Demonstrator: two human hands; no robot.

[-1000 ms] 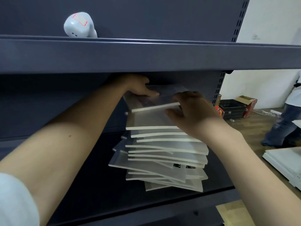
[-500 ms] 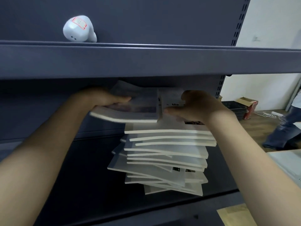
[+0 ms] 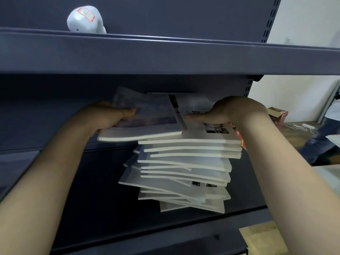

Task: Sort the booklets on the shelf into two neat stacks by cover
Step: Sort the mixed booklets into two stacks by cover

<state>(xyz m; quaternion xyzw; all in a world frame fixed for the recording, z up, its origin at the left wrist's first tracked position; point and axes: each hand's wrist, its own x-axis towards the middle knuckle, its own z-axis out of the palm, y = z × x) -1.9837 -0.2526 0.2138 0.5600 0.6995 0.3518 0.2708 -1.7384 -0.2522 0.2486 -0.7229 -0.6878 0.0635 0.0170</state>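
A tall, uneven pile of white booklets (image 3: pixel 185 170) stands on the dark shelf (image 3: pixel 103 205). My left hand (image 3: pixel 108 116) grips a booklet with a bluish picture cover (image 3: pixel 145 122) by its left edge, lifted off the pile's top and shifted left. My right hand (image 3: pixel 226 113) lies flat with straight fingers on the pile's top booklet (image 3: pixel 207 131), a white cover with black lettering and a small dark photo. The back edges of both booklets are hidden under the upper shelf.
The upper shelf's front edge (image 3: pixel 165 56) hangs close above my hands, with a white rounded device (image 3: pixel 84 19) on it. Right of the rack lie a wooden floor, an open cardboard box (image 3: pixel 277 115), a white cable, and another person's legs (image 3: pixel 320 142).
My left hand has drawn the picture-cover booklet off the pile's top toward the left. My right hand has flattened onto the white booklet underneath.
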